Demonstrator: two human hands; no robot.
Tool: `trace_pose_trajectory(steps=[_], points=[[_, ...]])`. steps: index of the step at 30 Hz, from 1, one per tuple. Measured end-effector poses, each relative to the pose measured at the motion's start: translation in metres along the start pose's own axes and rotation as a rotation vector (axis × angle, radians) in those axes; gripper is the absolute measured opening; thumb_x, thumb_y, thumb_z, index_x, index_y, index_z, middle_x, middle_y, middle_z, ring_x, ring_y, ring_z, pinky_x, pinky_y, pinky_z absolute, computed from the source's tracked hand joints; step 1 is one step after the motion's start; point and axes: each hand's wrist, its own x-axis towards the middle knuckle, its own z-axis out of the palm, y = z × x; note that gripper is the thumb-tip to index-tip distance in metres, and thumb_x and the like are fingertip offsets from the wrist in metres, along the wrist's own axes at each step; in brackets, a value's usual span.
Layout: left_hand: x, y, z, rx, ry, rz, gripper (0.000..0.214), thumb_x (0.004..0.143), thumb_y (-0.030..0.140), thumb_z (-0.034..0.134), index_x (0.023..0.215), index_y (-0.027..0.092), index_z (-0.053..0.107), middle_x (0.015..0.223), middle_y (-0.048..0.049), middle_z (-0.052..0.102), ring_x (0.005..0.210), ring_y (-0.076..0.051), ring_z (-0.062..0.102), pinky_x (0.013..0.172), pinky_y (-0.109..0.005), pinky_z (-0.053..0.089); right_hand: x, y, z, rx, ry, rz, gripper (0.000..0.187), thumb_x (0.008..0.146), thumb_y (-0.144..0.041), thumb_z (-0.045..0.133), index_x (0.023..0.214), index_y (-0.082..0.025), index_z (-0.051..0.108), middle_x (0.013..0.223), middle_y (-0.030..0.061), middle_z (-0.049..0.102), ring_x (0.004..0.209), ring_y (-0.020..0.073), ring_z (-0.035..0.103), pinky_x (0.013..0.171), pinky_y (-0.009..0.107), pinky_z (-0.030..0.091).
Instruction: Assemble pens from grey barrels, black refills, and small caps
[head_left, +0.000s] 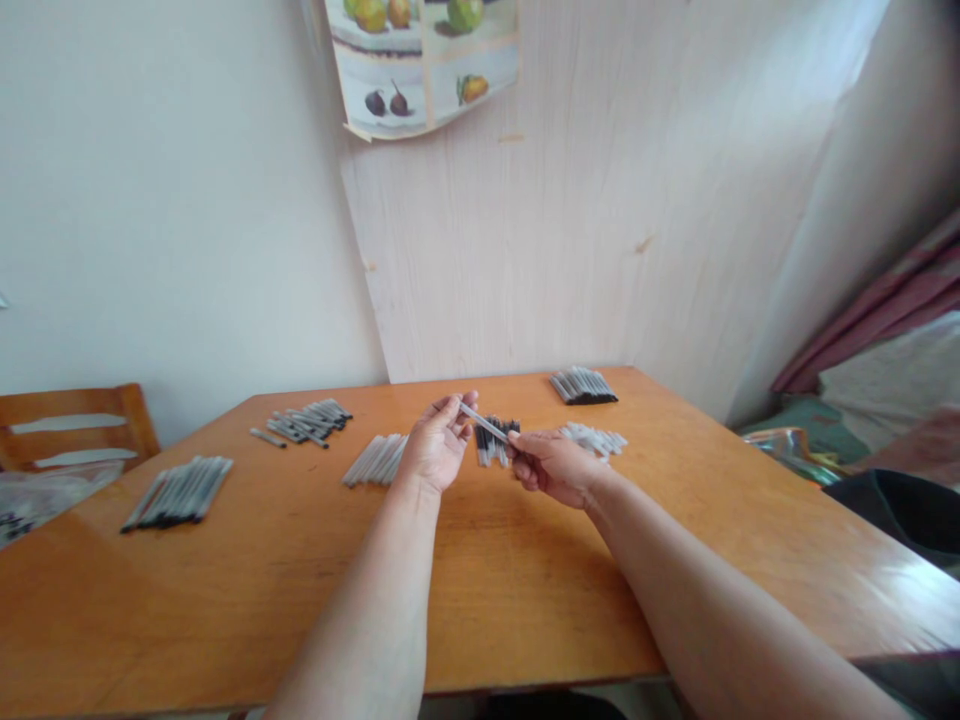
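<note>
Over the middle of the wooden table (pixel 487 580), both hands hold one thin grey pen tube (pixel 484 424) between them. My left hand (pixel 439 445) pinches its upper end with the fingertips. My right hand (pixel 551 465) is closed round its lower end. Just behind the hands lies a small heap of black-tipped pen parts (pixel 496 438). A row of pale tubes (pixel 375 460) lies left of my left hand, and a pile of clear caps (pixel 596 437) right of my right hand.
More bundles lie on the table: grey pens (pixel 180 490) at the left, a loose pile (pixel 307 420) at the back left, dark pens (pixel 583 385) at the back right. A wooden chair (pixel 75 420) with a plastic bag (pixel 45 495) stands left. Bedding and a dark container (pixel 907 515) are on the right.
</note>
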Motion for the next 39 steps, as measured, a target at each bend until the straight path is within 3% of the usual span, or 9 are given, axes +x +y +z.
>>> trace_pose_trajectory(steps=[13,24,32,39], points=[[-0.0016,-0.0012,0.0001,0.015,-0.006,-0.014,0.010,0.074,0.019,0.071,0.081,0.020,0.063,0.101,-0.0029,0.072,0.093,-0.013,0.064,0.066,-0.022,0.042,-0.0001,0.0005,-0.0029,0.008,0.004,0.023,0.028,0.086,-0.041,0.057,0.076,-0.014,0.059,0.051,-0.0011,0.050,0.045,0.0083,0.040,0.042,0.021,0.027],[0.0008,-0.0067,-0.0037,0.015,0.044,-0.067,0.019,0.078,0.037,0.066,0.087,0.020,0.064,0.098,-0.0041,0.072,0.084,-0.013,0.065,0.066,-0.024,0.042,0.0020,-0.0002,-0.0020,0.002,0.079,0.028,0.028,0.089,-0.039,0.053,0.076,-0.014,0.060,0.049,-0.0007,0.051,0.043,0.0085,0.042,0.040,0.020,0.028],[0.0010,-0.0081,-0.0020,0.082,0.053,0.010,0.017,0.072,0.027,0.073,0.084,0.021,0.062,0.094,-0.0015,0.072,0.081,-0.011,0.064,0.064,-0.022,0.040,0.0012,-0.0016,-0.0015,-0.023,0.097,0.033,0.032,0.090,-0.041,0.052,0.074,-0.014,0.060,0.049,0.0003,0.052,0.041,0.0082,0.042,0.039,0.020,0.028],[0.0009,-0.0092,-0.0016,0.100,0.059,0.015,0.020,0.072,0.030,0.073,0.086,0.021,0.063,0.096,-0.0028,0.072,0.084,-0.012,0.065,0.064,-0.022,0.040,0.0035,0.0005,-0.0037,-0.027,0.098,0.018,0.032,0.090,-0.042,0.051,0.075,-0.015,0.060,0.048,0.0001,0.052,0.041,0.0085,0.043,0.039,0.020,0.029]])
